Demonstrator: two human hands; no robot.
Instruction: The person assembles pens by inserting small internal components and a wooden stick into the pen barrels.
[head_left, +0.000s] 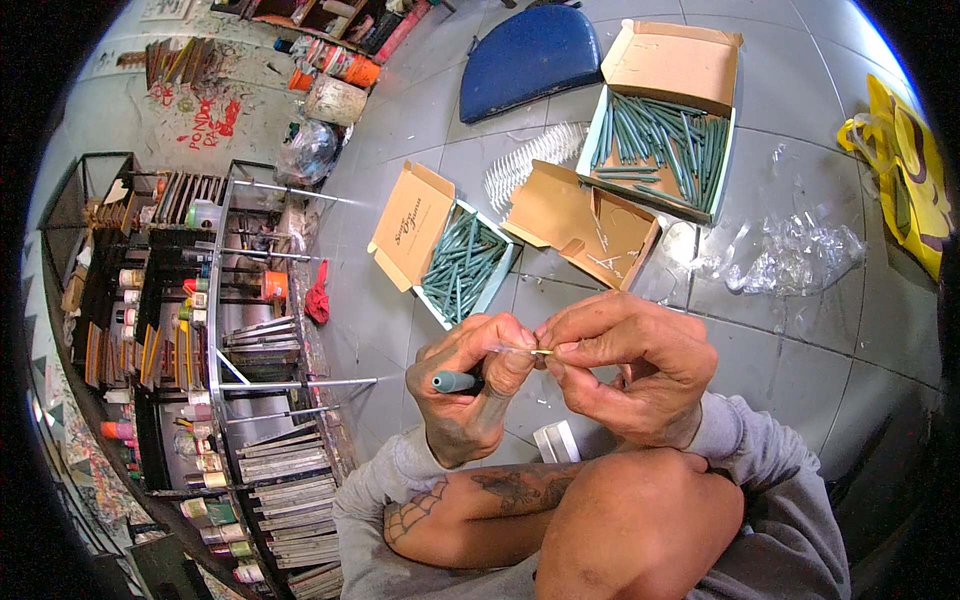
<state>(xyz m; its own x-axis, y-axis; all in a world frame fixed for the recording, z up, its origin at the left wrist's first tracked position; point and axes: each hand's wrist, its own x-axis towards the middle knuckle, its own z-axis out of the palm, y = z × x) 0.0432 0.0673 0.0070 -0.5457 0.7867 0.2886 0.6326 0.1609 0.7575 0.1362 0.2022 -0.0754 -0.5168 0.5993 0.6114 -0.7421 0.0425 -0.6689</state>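
Note:
My left hand [470,400] is closed around a dark green pen barrel [453,382], its round end poking out at the left. Between the thumb and forefinger of that same hand is a thin, clear pen refill [541,352] with a yellowish end. My right hand [640,365] pinches the refill's yellowish end, so the fingertips of both hands nearly meet. Just beyond my left hand stands an open box of green pen barrels [465,262]. A second, larger open box holds more green pen barrels [665,145] farther off to the right.
Between the boxes lies an open cardboard box [545,215] with small white pieces. White strips [530,160], crumpled clear plastic [800,255] and a yellow bag [905,170] lie on grey tiles. A blue seat [530,60] is beyond; a metal-framed shelf [225,330] stands left.

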